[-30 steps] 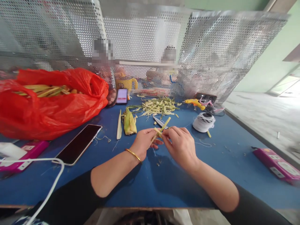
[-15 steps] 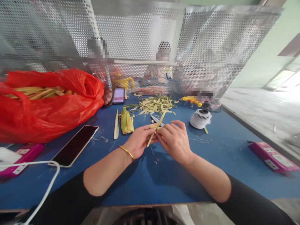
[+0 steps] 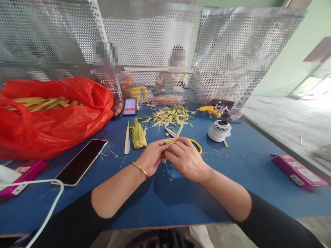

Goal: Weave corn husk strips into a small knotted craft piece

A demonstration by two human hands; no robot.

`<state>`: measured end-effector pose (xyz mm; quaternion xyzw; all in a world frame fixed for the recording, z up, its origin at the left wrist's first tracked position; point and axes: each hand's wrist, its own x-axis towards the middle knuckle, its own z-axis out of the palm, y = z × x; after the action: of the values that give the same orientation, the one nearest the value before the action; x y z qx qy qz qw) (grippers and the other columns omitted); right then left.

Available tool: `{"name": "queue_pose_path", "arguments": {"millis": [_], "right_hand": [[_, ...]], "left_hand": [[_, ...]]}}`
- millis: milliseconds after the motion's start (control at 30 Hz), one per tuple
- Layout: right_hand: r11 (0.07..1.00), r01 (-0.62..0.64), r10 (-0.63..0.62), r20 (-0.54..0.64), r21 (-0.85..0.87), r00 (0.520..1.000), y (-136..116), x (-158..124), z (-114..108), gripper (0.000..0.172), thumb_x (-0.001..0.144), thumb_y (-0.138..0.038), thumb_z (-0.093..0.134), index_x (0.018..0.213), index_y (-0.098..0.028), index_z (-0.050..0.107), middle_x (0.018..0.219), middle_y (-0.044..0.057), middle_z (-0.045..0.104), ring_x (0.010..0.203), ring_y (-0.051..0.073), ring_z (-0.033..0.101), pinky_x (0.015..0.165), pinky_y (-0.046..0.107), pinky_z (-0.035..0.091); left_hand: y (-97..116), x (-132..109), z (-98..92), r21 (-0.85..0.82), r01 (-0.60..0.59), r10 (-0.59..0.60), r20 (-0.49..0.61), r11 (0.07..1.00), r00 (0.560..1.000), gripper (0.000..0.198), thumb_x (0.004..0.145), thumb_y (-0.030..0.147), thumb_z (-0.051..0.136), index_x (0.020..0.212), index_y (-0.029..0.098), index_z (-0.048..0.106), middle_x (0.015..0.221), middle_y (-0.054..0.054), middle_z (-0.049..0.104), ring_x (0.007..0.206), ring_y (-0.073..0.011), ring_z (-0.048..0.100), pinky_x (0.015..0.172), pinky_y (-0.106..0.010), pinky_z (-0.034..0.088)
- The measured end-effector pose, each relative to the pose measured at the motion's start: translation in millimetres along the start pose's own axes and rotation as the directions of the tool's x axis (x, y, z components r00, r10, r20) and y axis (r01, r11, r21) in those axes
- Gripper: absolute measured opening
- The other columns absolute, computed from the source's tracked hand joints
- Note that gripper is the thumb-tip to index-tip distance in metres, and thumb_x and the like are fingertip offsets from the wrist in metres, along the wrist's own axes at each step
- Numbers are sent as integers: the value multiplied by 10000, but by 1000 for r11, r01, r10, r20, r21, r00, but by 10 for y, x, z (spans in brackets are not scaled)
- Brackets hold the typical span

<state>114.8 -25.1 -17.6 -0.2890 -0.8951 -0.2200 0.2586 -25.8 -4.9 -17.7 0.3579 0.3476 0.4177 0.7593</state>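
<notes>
A thin yellow-green plant strip [image 3: 178, 131] is pinched between my two hands above the blue table, its upper end sticking up past the fingers. My left hand [image 3: 153, 155], with a gold bangle at the wrist, closes on it from the left. My right hand [image 3: 186, 159] wraps its fingers over the strip and partly hides it. Just behind the hands lie scissors; their blade [image 3: 171, 132] and yellow handle [image 3: 198, 147] show. A husk-wrapped bundle [image 3: 139, 134] and a flat pale husk piece [image 3: 127, 138] lie beyond my left hand.
Shredded husk [image 3: 171, 116] is heaped at the back. To the right stand a white thread spool [image 3: 219, 131], a yellow glue gun [image 3: 211, 111] and a purple power strip [image 3: 300, 171]. At left are a red plastic bag [image 3: 59, 127], a phone [image 3: 81, 162] and a white cable [image 3: 55, 203]. A perforated metal screen [image 3: 152, 34] stands behind.
My right hand has moved slightly left and closed further over the strip, covering its lower part. The scissors' yellow handle now shows behind it.
</notes>
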Motion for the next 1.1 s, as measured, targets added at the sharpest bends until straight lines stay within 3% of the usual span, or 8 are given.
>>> {"name": "queue_pose_path", "arguments": {"millis": [100, 200, 300, 767, 867, 933, 1033, 1100], "right_hand": [[929, -330, 345, -74, 168, 936, 21, -12, 7, 230, 913, -196, 424, 771, -190, 604, 758, 38, 602, 751, 165, 545, 788, 329, 393], [638, -660, 722, -12, 396, 692, 43, -9, 40, 169, 837, -250, 526, 681, -191, 554, 710, 13, 566, 647, 139, 525, 627, 272, 395], [380, -756, 835, 154, 533, 529, 52, -1, 85, 196, 786, -309, 547, 632, -193, 508, 622, -21, 507, 545, 113, 448, 519, 240, 350], [-152, -651, 773, 500, 744, 391, 32, 51, 150, 250, 652, -420, 613, 615, -194, 512, 511, -28, 561, 453, 128, 534, 468, 260, 461], [-111, -679, 767, 497, 726, 406, 34, 37, 156, 246, 699, -417, 591, 633, -192, 518, 525, -14, 583, 452, 138, 552, 463, 268, 469], [52, -730, 792, 417, 681, 446, 53, 13, 145, 223, 760, -397, 555, 693, -184, 547, 553, -2, 592, 478, 148, 560, 469, 270, 461], [558, -687, 742, 91, 466, 664, 120, -26, 93, 184, 849, -282, 495, 933, -169, 615, 759, 55, 652, 617, 168, 600, 559, 289, 467], [849, -477, 504, -77, 228, 860, 178, -41, 42, 232, 889, -208, 460, 1059, -193, 617, 903, 82, 664, 729, 179, 614, 636, 303, 463]], "left_hand": [[23, -18, 16, 32, 16, -14, -37, 999, 999, 217, 661, 144, 751, 876, 132, 730, 742, -37, 696, 603, -92, 613, 646, -213, 495], [43, -28, 24, 60, 41, -36, -72, 997, 997, 188, 703, 145, 727, 890, 146, 724, 785, -54, 721, 661, -138, 673, 710, -262, 522], [48, -26, 16, 99, 50, -42, -83, 994, 996, 153, 740, 154, 695, 889, 160, 728, 788, -54, 732, 675, -148, 689, 716, -263, 523], [75, -56, 71, 239, 25, 20, -185, 971, 982, 341, 607, 249, 802, 927, 157, 726, 703, -30, 719, 642, -154, 680, 630, -236, 503], [91, -59, 83, 245, 42, 11, -212, 968, 977, 284, 610, 234, 796, 872, 146, 732, 671, -30, 712, 618, -144, 673, 610, -222, 496], [120, -53, 81, 229, 50, 11, -259, 972, 966, 221, 638, 191, 770, 850, 147, 727, 652, -24, 707, 592, -130, 667, 575, -201, 484], [184, -35, 54, 147, 54, -3, -325, 988, 946, 132, 667, 139, 733, 797, 147, 711, 629, -12, 694, 562, -115, 657, 534, -182, 477], [219, -18, 28, 94, 53, -19, -335, 994, 942, 94, 670, 142, 732, 757, 145, 697, 623, -13, 687, 561, -114, 656, 524, -179, 482]]}}
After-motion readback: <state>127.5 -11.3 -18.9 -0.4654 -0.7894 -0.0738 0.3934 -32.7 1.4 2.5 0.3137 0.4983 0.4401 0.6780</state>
